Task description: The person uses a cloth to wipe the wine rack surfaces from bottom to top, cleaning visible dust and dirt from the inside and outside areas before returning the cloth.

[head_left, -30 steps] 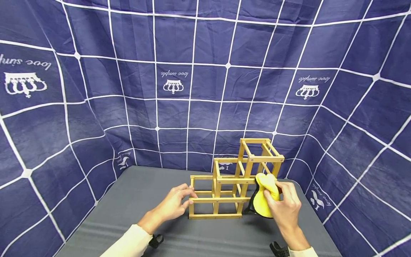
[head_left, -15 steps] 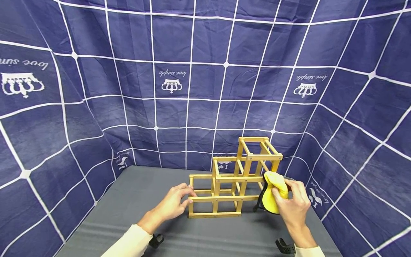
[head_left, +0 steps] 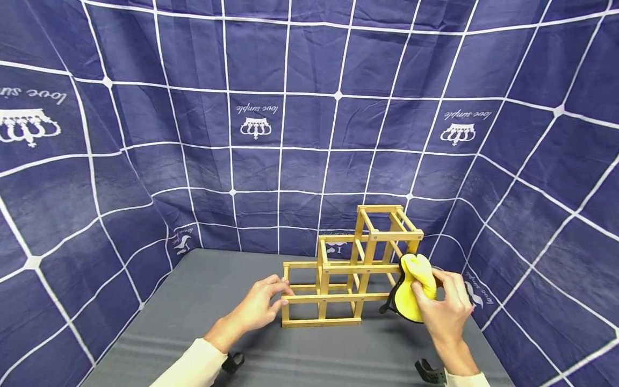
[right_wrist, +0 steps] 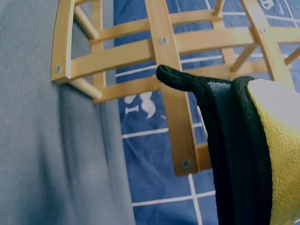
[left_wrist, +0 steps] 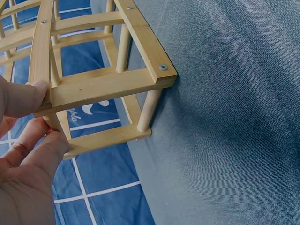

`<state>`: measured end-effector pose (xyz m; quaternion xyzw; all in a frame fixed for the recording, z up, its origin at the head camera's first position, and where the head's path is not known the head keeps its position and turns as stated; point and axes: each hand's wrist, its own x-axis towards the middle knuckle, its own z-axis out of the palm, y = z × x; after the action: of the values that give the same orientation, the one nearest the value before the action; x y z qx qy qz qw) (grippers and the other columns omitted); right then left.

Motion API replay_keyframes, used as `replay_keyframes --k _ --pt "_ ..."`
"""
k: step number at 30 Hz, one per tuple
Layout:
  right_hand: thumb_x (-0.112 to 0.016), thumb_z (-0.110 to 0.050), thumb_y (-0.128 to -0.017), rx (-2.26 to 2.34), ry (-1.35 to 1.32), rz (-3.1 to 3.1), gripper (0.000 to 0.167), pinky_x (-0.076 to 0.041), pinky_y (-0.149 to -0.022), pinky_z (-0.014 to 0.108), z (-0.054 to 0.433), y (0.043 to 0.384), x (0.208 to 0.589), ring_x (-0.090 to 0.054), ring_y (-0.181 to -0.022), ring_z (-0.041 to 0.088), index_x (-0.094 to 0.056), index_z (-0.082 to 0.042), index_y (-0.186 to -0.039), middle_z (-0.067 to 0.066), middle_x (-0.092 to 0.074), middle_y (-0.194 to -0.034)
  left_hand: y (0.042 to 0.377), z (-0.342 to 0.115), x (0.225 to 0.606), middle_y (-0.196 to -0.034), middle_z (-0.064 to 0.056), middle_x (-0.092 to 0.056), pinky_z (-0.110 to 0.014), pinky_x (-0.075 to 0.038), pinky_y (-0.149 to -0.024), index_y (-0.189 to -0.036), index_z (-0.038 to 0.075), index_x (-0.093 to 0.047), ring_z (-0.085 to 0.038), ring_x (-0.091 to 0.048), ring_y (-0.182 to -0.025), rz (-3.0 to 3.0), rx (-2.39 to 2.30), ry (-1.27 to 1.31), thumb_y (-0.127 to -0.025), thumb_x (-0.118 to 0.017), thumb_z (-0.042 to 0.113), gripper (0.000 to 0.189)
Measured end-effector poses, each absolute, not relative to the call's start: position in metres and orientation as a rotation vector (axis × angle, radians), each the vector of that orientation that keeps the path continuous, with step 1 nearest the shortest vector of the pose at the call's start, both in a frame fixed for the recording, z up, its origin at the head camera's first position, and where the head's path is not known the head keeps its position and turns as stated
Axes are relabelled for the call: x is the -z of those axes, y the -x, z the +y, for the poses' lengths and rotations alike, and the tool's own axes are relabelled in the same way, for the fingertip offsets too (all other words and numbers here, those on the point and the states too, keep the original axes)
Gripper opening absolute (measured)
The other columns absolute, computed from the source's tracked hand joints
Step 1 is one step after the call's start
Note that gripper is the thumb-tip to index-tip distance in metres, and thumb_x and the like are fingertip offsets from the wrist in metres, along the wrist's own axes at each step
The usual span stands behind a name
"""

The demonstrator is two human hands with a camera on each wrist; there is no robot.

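A stepped wooden rack [head_left: 340, 268] of light slats and round dowels stands on the grey surface, its tallest part at the right. At its low left end, my left hand [head_left: 263, 303] pinches the corner; in the left wrist view the thumb lies on a slat [left_wrist: 42, 61] and the fingers curl round the dowel side. My right hand [head_left: 446, 309] grips a folded yellow cloth [head_left: 413, 290] with black edging at the rack's right end. Whether the cloth touches the wood there is unclear. Only the cloth's black edge [right_wrist: 234, 140] and part of its yellow pile show in the right wrist view; that hand is hidden.
A grey cloth-covered table [head_left: 217, 285] lies under the rack. Behind and on both sides hangs a dark blue sheet [head_left: 309, 134] with white grid lines. Black straps sit at the left wrist [head_left: 234, 363] and the right wrist [head_left: 429, 371].
My right hand has moved to the right with the yellow cloth, mostly in the first half second. The left hand keeps its hold on the rack. The head view has shifted slightly.
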<state>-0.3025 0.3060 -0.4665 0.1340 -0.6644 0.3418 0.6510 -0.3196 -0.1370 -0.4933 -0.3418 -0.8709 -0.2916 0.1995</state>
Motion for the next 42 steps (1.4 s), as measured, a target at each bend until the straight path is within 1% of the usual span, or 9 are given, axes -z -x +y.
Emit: replay_keyframes --k 2,5,10,15,20,24,35,39,42 --pt "-0.090 -0.006 -0.072 -0.778 -0.331 -1.493 0.039 -0.048 -0.100 0.003 0.300 0.301 0.462 -0.065 -0.094 0.007 -0.082 0.015 -0.104 0.032 -0.075 -0.093 0.320 -0.136 0.493 -0.117 -0.006 -0.080 -0.057 -0.069 -0.109 -0.110 0.014 -0.085 -0.035 -0.084 -0.126 -2.436 0.815 0.956 -0.096 -0.087 -0.006 0.024" --pt "-0.090 -0.007 -0.073 -0.760 -0.386 -1.479 0.038 -0.048 -0.104 0.003 0.289 0.300 0.454 -0.067 -0.089 0.025 -0.081 0.015 -0.103 0.034 -0.074 -0.093 0.320 -0.134 0.494 -0.118 -0.006 -0.080 -0.057 -0.069 -0.109 -0.109 0.015 -0.085 -0.035 -0.084 -0.126 -2.438 0.810 0.943 -0.096 -0.088 -0.005 0.024" --pt "-0.085 -0.017 -0.088 -0.658 -0.520 -1.479 0.032 -0.047 -0.111 0.005 0.268 0.307 0.440 -0.066 -0.082 0.045 -0.084 0.010 -0.105 0.032 -0.072 -0.093 0.320 -0.131 0.497 -0.118 -0.005 -0.081 -0.057 -0.068 -0.110 -0.104 0.018 -0.083 -0.037 -0.084 -0.125 -2.412 0.780 0.911 -0.093 -0.091 -0.002 0.025" --pt "-0.082 -0.014 -0.099 -0.536 -0.661 -1.512 0.024 -0.061 -0.095 0.032 0.252 0.316 0.423 -0.071 -0.086 0.045 -0.087 0.004 -0.113 0.027 -0.075 -0.100 0.320 -0.129 0.499 -0.114 -0.006 -0.080 -0.056 -0.070 -0.107 -0.101 0.018 -0.081 -0.039 -0.085 -0.121 -2.334 0.739 0.928 -0.090 -0.095 -0.002 0.027" --pt "-0.095 0.003 -0.081 -0.451 -0.691 -1.658 0.043 -0.060 -0.084 0.052 0.245 0.317 0.411 -0.071 -0.097 0.045 -0.085 0.001 -0.123 0.026 -0.074 -0.110 0.321 -0.128 0.499 -0.111 -0.005 -0.079 -0.053 -0.071 -0.105 -0.101 0.017 -0.081 -0.037 -0.085 -0.118 -2.287 0.712 0.961 -0.087 -0.096 -0.004 0.030" --pt "-0.100 0.010 -0.070 -0.459 -0.663 -1.747 0.056 -0.061 -0.086 0.053 0.243 0.315 0.412 -0.072 -0.100 0.043 -0.083 0.001 -0.122 0.024 -0.072 -0.111 0.323 -0.129 0.499 -0.111 -0.005 -0.079 -0.051 -0.072 -0.101 -0.101 0.017 -0.081 -0.032 -0.085 -0.115 -2.296 0.694 0.964 -0.087 -0.096 -0.003 0.028" --pt "-0.107 0.004 -0.062 -0.464 -0.634 -1.900 0.053 -0.064 -0.073 0.050 0.249 0.308 0.424 -0.072 -0.094 0.032 -0.081 0.001 -0.109 0.015 -0.069 -0.104 0.323 -0.129 0.495 -0.114 -0.004 -0.080 -0.049 -0.072 -0.098 -0.103 0.017 -0.082 -0.031 -0.085 -0.115 -2.362 0.695 0.963 -0.090 -0.093 -0.002 0.026" --pt "-0.106 0.007 -0.063 -0.532 -0.627 -1.797 0.057 -0.064 -0.085 0.043 0.244 0.313 0.414 -0.074 -0.095 0.036 -0.083 0.001 -0.115 0.019 -0.071 -0.106 0.325 -0.132 0.500 -0.116 -0.002 -0.080 -0.051 -0.072 -0.098 -0.106 0.021 -0.083 -0.032 -0.085 -0.117 -2.325 0.751 0.985 -0.095 -0.092 0.002 0.023" --pt "-0.103 0.008 -0.067 -0.597 -0.595 -1.750 0.056 -0.060 -0.097 0.032 0.241 0.314 0.407 -0.076 -0.097 0.040 -0.084 0.001 -0.119 0.022 -0.072 -0.108 0.342 -0.137 0.521 -0.119 0.003 -0.079 -0.043 -0.071 -0.101 -0.109 0.028 -0.082 -0.024 -0.084 -0.120 -2.206 0.798 1.049 -0.103 -0.088 0.014 0.016"
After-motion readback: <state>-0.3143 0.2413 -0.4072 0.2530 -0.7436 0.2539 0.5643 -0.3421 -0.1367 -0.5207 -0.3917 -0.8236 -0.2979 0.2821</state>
